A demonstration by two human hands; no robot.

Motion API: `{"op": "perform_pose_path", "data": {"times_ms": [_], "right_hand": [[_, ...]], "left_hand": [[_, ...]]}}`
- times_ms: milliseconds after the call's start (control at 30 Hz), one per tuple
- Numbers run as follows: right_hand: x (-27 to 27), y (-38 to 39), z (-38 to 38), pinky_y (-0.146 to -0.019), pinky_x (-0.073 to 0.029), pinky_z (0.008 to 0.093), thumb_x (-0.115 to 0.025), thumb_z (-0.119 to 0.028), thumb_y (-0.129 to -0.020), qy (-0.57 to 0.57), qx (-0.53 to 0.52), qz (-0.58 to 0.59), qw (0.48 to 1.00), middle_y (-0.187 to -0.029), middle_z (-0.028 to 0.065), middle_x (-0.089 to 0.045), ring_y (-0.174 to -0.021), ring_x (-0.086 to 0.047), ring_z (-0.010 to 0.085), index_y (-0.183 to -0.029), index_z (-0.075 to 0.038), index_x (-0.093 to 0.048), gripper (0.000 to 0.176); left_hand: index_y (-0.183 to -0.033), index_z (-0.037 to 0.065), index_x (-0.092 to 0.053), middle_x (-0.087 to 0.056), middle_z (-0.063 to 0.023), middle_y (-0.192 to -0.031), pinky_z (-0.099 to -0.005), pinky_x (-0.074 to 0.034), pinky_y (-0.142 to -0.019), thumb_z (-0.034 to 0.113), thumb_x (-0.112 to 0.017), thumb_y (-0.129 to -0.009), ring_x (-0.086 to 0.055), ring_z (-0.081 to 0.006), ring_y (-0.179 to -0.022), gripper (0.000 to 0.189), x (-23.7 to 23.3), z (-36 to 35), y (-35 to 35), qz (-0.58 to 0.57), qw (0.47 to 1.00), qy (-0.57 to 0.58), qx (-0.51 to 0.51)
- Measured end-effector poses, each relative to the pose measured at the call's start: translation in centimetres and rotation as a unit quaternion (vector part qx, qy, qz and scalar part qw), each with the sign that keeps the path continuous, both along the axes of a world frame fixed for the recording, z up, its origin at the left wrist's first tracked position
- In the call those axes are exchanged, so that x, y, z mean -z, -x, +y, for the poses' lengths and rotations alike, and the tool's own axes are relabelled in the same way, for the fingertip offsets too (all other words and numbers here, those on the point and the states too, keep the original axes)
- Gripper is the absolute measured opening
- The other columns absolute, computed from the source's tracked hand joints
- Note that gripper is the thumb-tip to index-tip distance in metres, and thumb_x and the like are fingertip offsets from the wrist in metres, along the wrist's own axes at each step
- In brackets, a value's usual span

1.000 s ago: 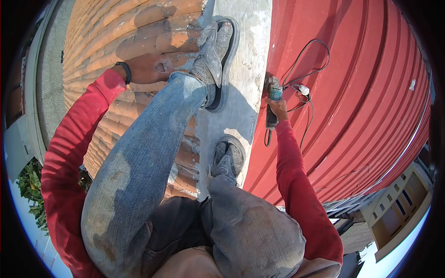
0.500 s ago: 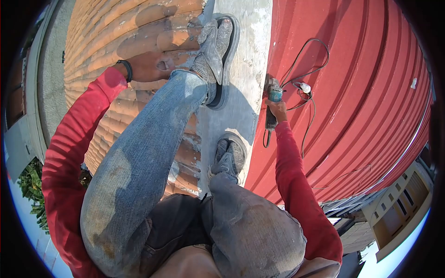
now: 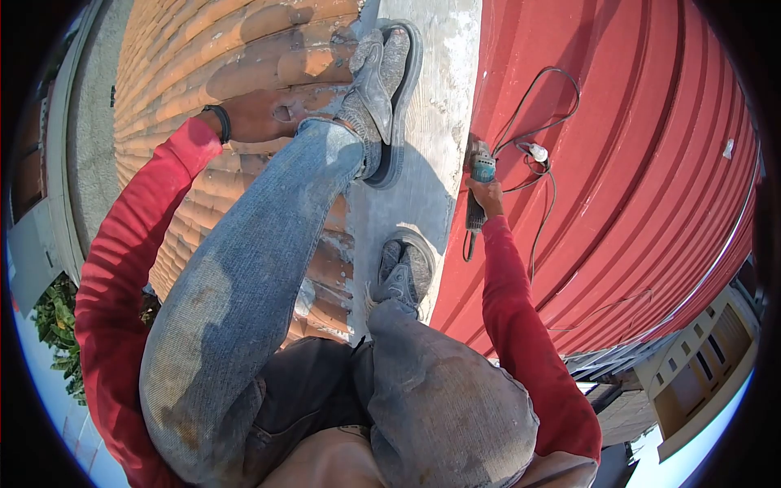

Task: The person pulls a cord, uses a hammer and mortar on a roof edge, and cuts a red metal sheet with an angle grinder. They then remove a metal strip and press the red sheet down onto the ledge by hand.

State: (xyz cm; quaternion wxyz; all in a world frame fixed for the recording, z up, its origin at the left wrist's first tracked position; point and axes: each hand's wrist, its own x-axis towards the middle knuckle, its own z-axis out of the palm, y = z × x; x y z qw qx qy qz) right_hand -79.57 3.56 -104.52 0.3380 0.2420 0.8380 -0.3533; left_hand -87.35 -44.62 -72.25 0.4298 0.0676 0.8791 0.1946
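My right hand (image 3: 487,195) is wrapped around the body of a teal and black angle grinder (image 3: 483,169). The grinder sits beside the edge of the concrete ridge, over the red metal roof (image 3: 618,163); its disc is hard to make out. A dark power cord (image 3: 553,211) trails near it. On the other side, my left hand (image 3: 248,118), with a black band at the wrist, reaches to the orange clay tiles (image 3: 236,49) near my lower leg. Its fingers blend into the tiles and cannot be told apart.
My sandalled feet (image 3: 382,89) rest on the grey concrete ridge (image 3: 443,106) between the two roofs. A white plug or connector (image 3: 538,152) lies among cord loops on the red roof. A small white scrap (image 3: 728,148) lies farther right. Buildings (image 3: 700,358) stand beyond the roof edge.
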Motion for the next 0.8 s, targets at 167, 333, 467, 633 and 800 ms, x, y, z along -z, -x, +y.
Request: {"op": "perform_pose_path", "data": {"times_ms": [167,333,467,633,800], "right_hand": [[0.6,-1.4,-0.1,-0.080,-0.053,0.0400,-0.078,-0.041,-0.062,-0.015,0.002,0.001,1.000,-0.093,0.0191,-0.071,-0.087,-0.069,0.0323,-0.097,0.003,-0.068,0.058],[-0.7,-1.4,-0.1,-0.078,-0.053,0.0398,-0.079,-0.041,-0.060,-0.010,-0.002,0.011,1.000,-0.093,0.0187,-0.071,-0.085,-0.069,0.0317,-0.097,0.004,-0.067,0.060],[-1.3,-1.5,-0.3,-0.079,-0.053,0.0403,-0.079,-0.040,-0.060,-0.032,-0.020,0.002,0.999,-0.096,0.0199,-0.071,-0.087,-0.069,0.0318,-0.099,0.005,-0.066,0.060],[-1.0,-2.0,-0.4,-0.080,-0.053,0.0418,-0.077,-0.037,-0.061,-0.059,-0.014,-0.006,0.998,-0.094,0.0206,-0.071,-0.089,-0.070,0.0323,-0.099,0.004,-0.067,0.057],[0.5,-3.1,0.2,-0.079,-0.054,0.0424,-0.077,-0.036,-0.060,-0.023,-0.002,0.009,1.000,-0.094,0.0211,-0.071,-0.087,-0.070,0.0338,-0.098,0.003,-0.067,0.056]], "left_hand": [[-0.110,0.006,-0.061,-0.068,-0.0174,-0.099,-0.0427,-0.049,-0.082,0.036,-0.062,-0.090,-0.064,-0.0343,-0.092,0.036,0.2,-0.2,0.1,-0.005,1.000,-0.007,0.001],[-0.107,0.005,-0.061,-0.067,-0.0186,-0.096,-0.0419,-0.049,-0.081,0.031,-0.060,-0.090,-0.065,-0.0344,-0.090,0.031,0.1,-0.1,-0.1,0.002,1.000,-0.010,0.003],[-0.101,0.004,-0.060,-0.067,-0.0184,-0.093,-0.0414,-0.049,-0.078,0.027,-0.060,-0.089,-0.065,-0.0333,-0.086,0.026,0.7,-0.6,-0.9,0.022,1.000,-0.010,-0.001],[-0.096,0.003,-0.058,-0.067,-0.0169,-0.087,-0.0408,-0.050,-0.074,0.026,-0.059,-0.088,-0.065,-0.0321,-0.081,0.024,0.8,-0.9,-1.1,0.000,1.000,-0.023,-0.008],[-0.096,0.004,-0.058,-0.067,-0.0159,-0.087,-0.0405,-0.050,-0.074,0.025,-0.059,-0.089,-0.064,-0.0310,-0.080,0.023,0.5,-0.7,-1.3,0.027,1.000,-0.011,0.001]]}}
